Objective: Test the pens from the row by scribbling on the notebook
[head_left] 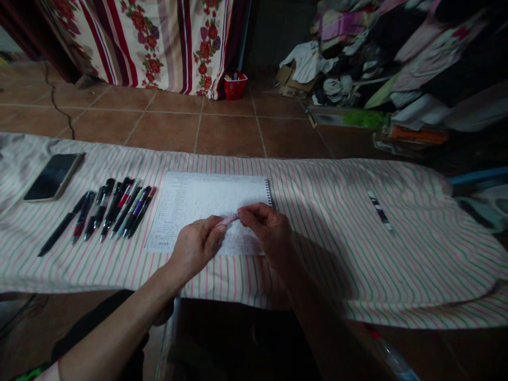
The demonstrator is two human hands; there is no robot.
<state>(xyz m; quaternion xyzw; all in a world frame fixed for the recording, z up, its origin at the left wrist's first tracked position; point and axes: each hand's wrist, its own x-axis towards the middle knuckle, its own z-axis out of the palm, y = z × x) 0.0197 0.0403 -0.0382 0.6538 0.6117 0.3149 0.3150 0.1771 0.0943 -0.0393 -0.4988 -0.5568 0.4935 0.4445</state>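
A slim pink pen (228,219) is held level between my two hands. My left hand (198,238) is closed around its left end, thumb on top. At the other end, the fingertips of my right hand (266,225) pinch the pen's tip; whether a cap is there is hidden by the fingers. Both hands are above a spiral notebook (206,190) with printed or written pages, its wire binding on the right side. Left of the notebook, several pens (119,206) lie side by side in a row. One black-and-white pen (381,212) lies apart on the right.
A striped cloth (333,211) covers the long low surface. A phone (54,177) lies at its left end. Beyond, a red basket (235,85) stands on the tiled floor by a flowered curtain (159,42). Clothes (305,61) are piled at the back right. A plastic bottle (395,360) is below the front edge.
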